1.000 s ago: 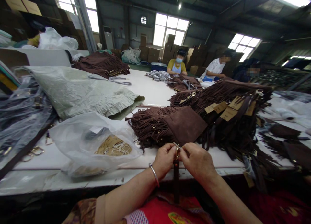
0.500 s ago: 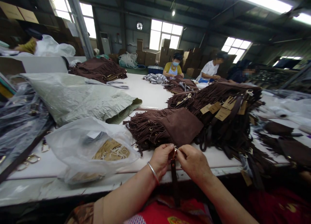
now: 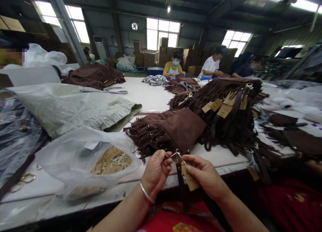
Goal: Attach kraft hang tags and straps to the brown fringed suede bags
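My left hand point(image 3: 159, 168) pinches one end of a white string point(image 3: 173, 154) that runs through a metal ring point(image 3: 177, 152). Between the fingers of my right hand point(image 3: 203, 171) is a brown paper hang tag point(image 3: 190, 180), with the string's other part at its top. Below the ring hangs a dark brown strap point(image 3: 179, 178), in front of my red apron. Just beyond my hands lies a stack of brown fringed bags point(image 3: 186, 128), the top one with a smooth flap.
Left of my hands, a clear plastic bag point(image 3: 62, 161) holds several tags point(image 3: 112, 160). A larger heap of fringed bags point(image 3: 226, 121) with tags rises at the right. Crumpled wrapping sheet point(image 3: 75, 104) covers the left. Several co-workers point(image 3: 173, 66) are across the table.
My hands have moved apart, drawing the string out on both sides of the ring. The tag now shows under my right hand. The whole view has shifted slightly.
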`<state>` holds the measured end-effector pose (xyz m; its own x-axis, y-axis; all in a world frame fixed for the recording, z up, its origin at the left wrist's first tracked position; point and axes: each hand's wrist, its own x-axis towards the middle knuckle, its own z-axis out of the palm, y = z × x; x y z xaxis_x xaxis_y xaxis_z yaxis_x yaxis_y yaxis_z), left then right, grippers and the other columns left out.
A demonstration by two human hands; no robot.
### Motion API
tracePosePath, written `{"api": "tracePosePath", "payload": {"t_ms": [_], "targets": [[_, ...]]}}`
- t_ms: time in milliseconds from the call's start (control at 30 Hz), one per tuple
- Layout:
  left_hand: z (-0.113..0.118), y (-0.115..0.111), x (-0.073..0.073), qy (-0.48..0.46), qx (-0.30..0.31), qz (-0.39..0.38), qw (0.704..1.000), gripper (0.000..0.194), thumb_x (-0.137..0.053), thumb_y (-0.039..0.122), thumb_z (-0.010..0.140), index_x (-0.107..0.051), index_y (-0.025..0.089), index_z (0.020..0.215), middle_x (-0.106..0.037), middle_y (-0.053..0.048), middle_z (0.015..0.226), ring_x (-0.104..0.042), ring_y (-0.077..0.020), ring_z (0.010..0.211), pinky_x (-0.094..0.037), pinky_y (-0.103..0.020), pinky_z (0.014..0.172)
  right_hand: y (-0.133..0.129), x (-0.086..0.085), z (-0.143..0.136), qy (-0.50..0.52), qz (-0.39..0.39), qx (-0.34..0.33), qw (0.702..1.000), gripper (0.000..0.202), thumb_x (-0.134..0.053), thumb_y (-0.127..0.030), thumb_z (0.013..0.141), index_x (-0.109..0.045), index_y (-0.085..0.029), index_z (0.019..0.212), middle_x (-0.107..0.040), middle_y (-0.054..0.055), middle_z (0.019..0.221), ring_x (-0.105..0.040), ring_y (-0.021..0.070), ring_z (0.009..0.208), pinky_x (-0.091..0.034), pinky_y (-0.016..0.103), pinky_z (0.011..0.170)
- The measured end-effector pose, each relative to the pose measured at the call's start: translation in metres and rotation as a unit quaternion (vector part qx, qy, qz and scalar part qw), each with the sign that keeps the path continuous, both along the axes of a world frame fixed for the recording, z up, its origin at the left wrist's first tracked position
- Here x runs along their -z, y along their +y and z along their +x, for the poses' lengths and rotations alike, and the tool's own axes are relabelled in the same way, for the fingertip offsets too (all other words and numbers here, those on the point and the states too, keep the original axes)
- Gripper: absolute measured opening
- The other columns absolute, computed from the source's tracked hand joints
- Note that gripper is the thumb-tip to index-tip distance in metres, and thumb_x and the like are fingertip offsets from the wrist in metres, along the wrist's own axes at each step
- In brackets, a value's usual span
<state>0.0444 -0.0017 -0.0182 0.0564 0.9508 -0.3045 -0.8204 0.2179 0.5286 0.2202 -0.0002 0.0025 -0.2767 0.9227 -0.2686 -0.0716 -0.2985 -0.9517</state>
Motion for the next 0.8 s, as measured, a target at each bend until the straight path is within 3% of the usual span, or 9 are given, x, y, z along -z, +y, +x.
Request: {"api": "tracePosePath", "payload": {"t_ms": [133, 200, 267, 433, 567, 800], "targets": [[0.004, -0.009, 0.000, 0.059, 0.078, -0.001, 0.995, 0.040, -0.077, 0.038, 0.075, -0.042, 0.020, 0.079, -0.036, 0.011, 0.055, -0.031, -0.0022, 0.041, -0.022, -0.014, 0.040, -0.006, 0.004, -0.007, -0.047, 0.044, -0.019, 0.998, 0.033, -0.075, -0.037, 0.073, -0.071, -0.021, 0.102, -0.073, 0.002, 0.093, -0.064, 0.0153, 0.078, -0.050, 0.027, 0.072], [0.006, -0.013, 0.002, 0.122, 0.144, -0.021, 0.982, 0.039, -0.079, 0.041, 0.072, -0.047, 0.019, 0.080, -0.032, 0.012, 0.053, -0.021, -0.0016, 0.040, -0.015, -0.015, 0.038, -0.007, 0.008, -0.010, -0.080, 0.055, -0.030, 0.995, 0.025, -0.069, -0.035, 0.076, -0.073, -0.020, 0.095, -0.070, 0.000, 0.079, -0.060, 0.0128, 0.066, -0.048, 0.025, 0.063], [0.006, -0.017, 0.004, 0.186, 0.183, -0.039, 0.964, 0.040, -0.080, 0.044, 0.069, -0.052, 0.018, 0.082, -0.035, 0.011, 0.051, -0.023, -0.0024, 0.040, -0.016, -0.016, 0.038, -0.008, 0.012, -0.011, -0.114, 0.060, -0.029, 0.991, 0.023, -0.063, -0.035, 0.077, -0.073, -0.019, 0.090, -0.064, -0.002, 0.067, -0.054, 0.0118, 0.056, -0.045, 0.025, 0.054], [0.001, -0.022, 0.002, 0.312, 0.142, -0.054, 0.938, 0.039, -0.079, 0.047, 0.067, -0.064, 0.013, 0.081, -0.053, 0.002, 0.064, -0.047, -0.0085, 0.056, -0.033, -0.017, 0.046, -0.006, 0.013, -0.007, -0.200, 0.154, 0.014, 0.967, 0.022, -0.057, -0.031, 0.078, -0.075, -0.020, 0.086, -0.067, 0.003, 0.085, -0.062, 0.0185, 0.077, -0.049, 0.030, 0.068], [0.001, -0.026, -0.002, 0.340, 0.126, -0.040, 0.931, 0.039, -0.079, 0.047, 0.067, -0.068, 0.012, 0.081, -0.052, 0.002, 0.064, -0.044, -0.0082, 0.056, -0.033, -0.018, 0.047, -0.005, 0.007, -0.007, -0.223, 0.200, 0.004, 0.954, 0.024, -0.055, -0.034, 0.082, -0.075, -0.020, 0.085, -0.068, 0.005, 0.087, -0.062, 0.0211, 0.086, -0.047, 0.033, 0.079], [0.012, -0.028, -0.001, 0.374, 0.145, -0.007, 0.916, 0.038, -0.075, 0.050, 0.072, -0.067, 0.013, 0.075, -0.050, 0.003, 0.054, -0.041, -0.0074, 0.048, -0.030, -0.020, 0.046, -0.004, 0.007, -0.020, -0.099, 0.077, 0.005, 0.992, 0.030, -0.059, -0.043, 0.080, -0.066, -0.016, 0.068, -0.056, -0.003, 0.060, -0.050, 0.0133, 0.061, -0.038, 0.026, 0.058]]}}
